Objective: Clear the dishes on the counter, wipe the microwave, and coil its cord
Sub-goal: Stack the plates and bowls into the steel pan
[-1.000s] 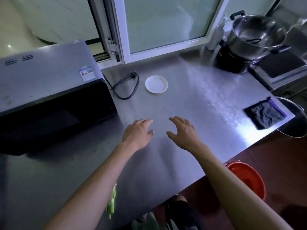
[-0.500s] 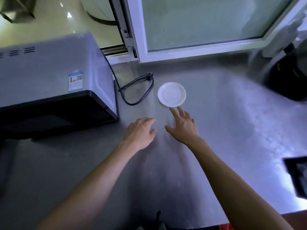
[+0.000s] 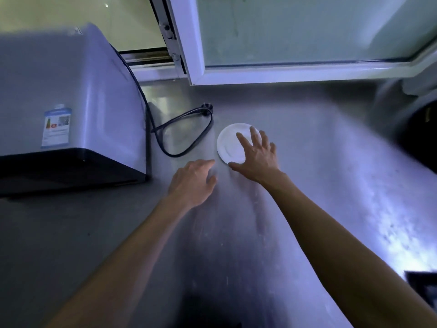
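A small white saucer [image 3: 228, 144] lies flat on the steel counter [image 3: 319, 185]. My right hand [image 3: 256, 157] is spread over the saucer's right half, fingers apart, thumb at its near rim; it covers part of the saucer. My left hand [image 3: 192, 181] hovers open just to the near left of the saucer, holding nothing. The grey microwave [image 3: 71, 110] with a black front stands at the left. Its black cord [image 3: 186, 131] lies in a loose loop between the microwave and the saucer, with the plug at the far end.
A white-framed window [image 3: 295, 72] runs along the back of the counter. A dark pot base [image 3: 416, 138] sits at the far right edge. A dark cloth [image 3: 423, 287] shows at the right near corner.
My right hand has reached forward from short of the saucer and now lies over it. The left hand kept its place next to it. The view has moved closer to the counter.
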Demonstrator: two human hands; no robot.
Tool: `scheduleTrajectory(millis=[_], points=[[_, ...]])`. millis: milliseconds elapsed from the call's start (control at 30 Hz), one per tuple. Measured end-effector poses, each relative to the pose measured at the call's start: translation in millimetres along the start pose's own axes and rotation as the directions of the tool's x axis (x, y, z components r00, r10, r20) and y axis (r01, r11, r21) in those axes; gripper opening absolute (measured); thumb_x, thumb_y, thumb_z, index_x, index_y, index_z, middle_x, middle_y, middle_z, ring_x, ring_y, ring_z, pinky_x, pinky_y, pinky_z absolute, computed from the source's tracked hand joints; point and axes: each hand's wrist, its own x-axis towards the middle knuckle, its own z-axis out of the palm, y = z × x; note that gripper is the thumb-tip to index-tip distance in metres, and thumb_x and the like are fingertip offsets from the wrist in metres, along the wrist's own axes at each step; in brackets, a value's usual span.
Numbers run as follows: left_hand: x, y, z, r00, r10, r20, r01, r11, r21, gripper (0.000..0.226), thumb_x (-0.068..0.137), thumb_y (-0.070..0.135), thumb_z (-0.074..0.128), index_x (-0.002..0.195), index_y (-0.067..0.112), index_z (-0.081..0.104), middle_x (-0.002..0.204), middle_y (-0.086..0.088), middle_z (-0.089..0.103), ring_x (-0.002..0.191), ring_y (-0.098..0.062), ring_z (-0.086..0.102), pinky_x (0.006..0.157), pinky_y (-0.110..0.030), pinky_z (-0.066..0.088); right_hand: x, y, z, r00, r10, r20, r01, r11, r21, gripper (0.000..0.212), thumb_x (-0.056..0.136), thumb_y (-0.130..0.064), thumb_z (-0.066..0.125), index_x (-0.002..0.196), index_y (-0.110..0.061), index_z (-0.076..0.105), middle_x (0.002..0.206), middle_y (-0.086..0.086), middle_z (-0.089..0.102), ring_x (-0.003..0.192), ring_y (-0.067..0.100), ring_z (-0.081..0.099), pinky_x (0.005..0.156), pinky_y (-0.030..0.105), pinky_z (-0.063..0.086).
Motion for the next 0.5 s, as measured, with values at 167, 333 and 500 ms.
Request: scheduleTrajectory(millis=[167, 333, 500], points=[[21.2, -0.2, 5.8, 0.999, 0.02, -0.039, -0.021, 0.999, -0.044, 0.038, 0.097, 0.041, 0.047, 0.128, 0.021, 0.055, 0.126, 0.001, 0.063, 0.113, -0.024, 0.059, 0.088, -0.041, 0.047, 22.4, -4.7, 11.3, 0.999, -0.018, 0.035, 0.018, 1.0, -0.003, 0.102, 0.073, -0.079, 0.059, 0.154, -0.033, 0.017, 0.166, 0.006, 0.002, 0.151, 0.037, 0.0, 0.116, 0.061, 0.016], [32.3, -8.3, 12.3, 0.997, 0.013, -0.073, -0.018, 0.998, -0.056, 0.035, 0.096, 0.041, 0.05, 0.125, 0.023, 0.057, 0.117, 0.003, 0.066, 0.105, -0.021, 0.061, 0.078, -0.035, 0.044, 34.5, -11.4, 16.4, 0.998, -0.042, 0.049, 0.042, 0.999, -0.004, 0.114, 0.065, -0.087, 0.055, 0.155, -0.036, 0.008, 0.167, 0.006, -0.003, 0.151, 0.041, -0.007, 0.115, 0.067, 0.01], [32.3, -15.2, 12.0, 0.998, -0.002, -0.069, -0.002, 0.999, -0.048, 0.039, 0.097, 0.041, 0.05, 0.131, 0.024, 0.055, 0.12, 0.003, 0.065, 0.108, -0.021, 0.061, 0.08, -0.033, 0.042, 43.8, -13.0, 13.3, 0.993, -0.031, 0.115, 0.035, 0.999, -0.028, 0.119, 0.062, -0.086, 0.063, 0.155, -0.04, 0.003, 0.167, 0.007, -0.012, 0.149, 0.047, -0.011, 0.115, 0.07, 0.009]])
